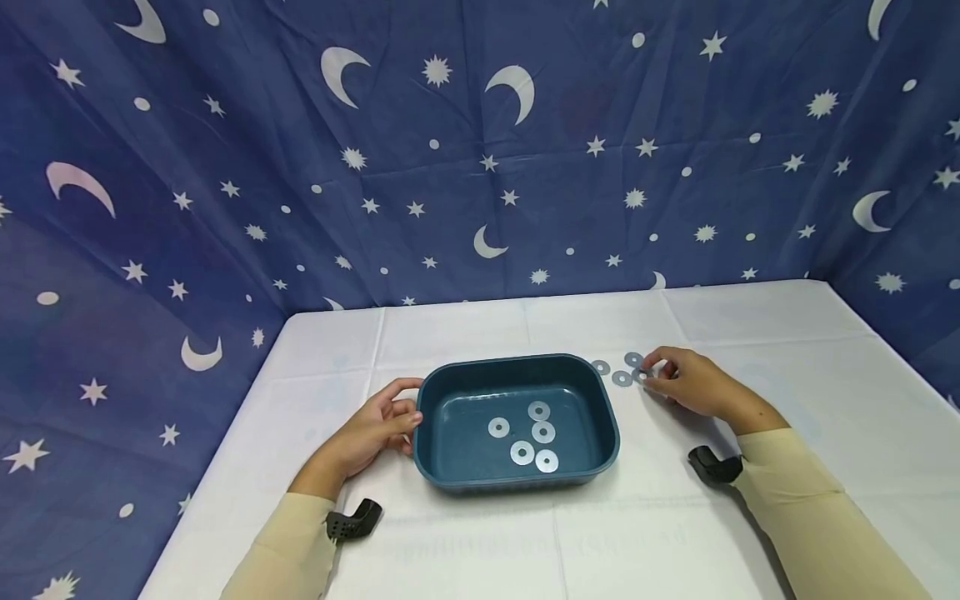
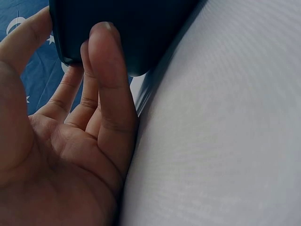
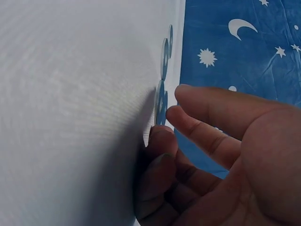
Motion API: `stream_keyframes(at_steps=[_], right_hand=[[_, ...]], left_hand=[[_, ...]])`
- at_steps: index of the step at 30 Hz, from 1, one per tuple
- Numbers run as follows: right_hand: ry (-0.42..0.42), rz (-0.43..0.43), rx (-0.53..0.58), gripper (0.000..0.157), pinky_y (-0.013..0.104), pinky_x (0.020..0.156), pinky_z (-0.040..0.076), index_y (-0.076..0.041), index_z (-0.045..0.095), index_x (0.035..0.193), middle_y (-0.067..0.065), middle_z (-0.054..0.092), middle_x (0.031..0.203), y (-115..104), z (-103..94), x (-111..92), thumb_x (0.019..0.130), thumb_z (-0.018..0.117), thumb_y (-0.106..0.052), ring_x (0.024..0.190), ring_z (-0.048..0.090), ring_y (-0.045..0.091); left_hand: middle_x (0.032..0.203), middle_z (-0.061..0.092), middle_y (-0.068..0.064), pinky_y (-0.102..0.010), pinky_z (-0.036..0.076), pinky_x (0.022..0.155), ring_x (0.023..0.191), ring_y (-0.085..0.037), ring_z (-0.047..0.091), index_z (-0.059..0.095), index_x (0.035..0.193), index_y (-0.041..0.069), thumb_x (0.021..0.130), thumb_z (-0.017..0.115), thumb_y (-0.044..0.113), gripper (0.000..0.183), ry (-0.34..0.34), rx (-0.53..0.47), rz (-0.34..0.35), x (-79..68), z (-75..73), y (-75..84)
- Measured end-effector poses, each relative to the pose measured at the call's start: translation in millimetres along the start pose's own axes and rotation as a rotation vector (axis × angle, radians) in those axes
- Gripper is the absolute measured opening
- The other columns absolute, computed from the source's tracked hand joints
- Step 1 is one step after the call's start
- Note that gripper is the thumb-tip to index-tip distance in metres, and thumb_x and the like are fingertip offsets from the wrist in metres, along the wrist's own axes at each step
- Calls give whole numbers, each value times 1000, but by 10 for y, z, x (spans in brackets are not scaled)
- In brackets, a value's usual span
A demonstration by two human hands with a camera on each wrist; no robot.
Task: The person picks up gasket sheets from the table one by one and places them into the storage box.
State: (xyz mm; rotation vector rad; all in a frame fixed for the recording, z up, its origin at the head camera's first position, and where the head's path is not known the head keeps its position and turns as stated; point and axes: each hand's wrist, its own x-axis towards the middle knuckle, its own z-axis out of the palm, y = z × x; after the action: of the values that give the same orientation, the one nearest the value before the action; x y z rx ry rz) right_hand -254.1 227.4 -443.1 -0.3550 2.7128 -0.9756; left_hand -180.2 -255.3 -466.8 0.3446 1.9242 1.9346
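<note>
A dark teal rectangular basin (image 1: 480, 450) stands on the white table with several flat metal washers (image 1: 522, 452) scattered on its floor. At its left end is my left hand (image 1: 378, 427), fingertips against the outer wall and rim; the left wrist view shows the fingers (image 2: 110, 66) extended along the basin side. Right of the basin, a small group of washers (image 1: 622, 378) lies on the table. Over it is my right hand (image 1: 693, 383), thumb and index finger apart at the nearest washer (image 3: 160, 101). The other fingers curl near the table. Whether that washer is held I cannot tell.
A white cloth (image 1: 480, 542) covers the table. Behind it and at both sides hangs a blue curtain (image 1: 420, 275) with moons and stars. Each wrist carries a black bracket, one on the left (image 1: 354, 521) and one on the right (image 1: 714, 465).
</note>
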Motion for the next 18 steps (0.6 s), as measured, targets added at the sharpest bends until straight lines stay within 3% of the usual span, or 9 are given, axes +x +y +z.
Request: stream_keyframes(at_steps=[18], right_hand=[[16,-31,-37,26,27,56,40,-4,61,117,7,52,81,-8,6,-7,92,67,-11,69,49,18]], left_hand=[[85,59,7,-24,57,59,65,-9,62,35,146,9,98,61,10,54,5,7,-4,7,1,22]])
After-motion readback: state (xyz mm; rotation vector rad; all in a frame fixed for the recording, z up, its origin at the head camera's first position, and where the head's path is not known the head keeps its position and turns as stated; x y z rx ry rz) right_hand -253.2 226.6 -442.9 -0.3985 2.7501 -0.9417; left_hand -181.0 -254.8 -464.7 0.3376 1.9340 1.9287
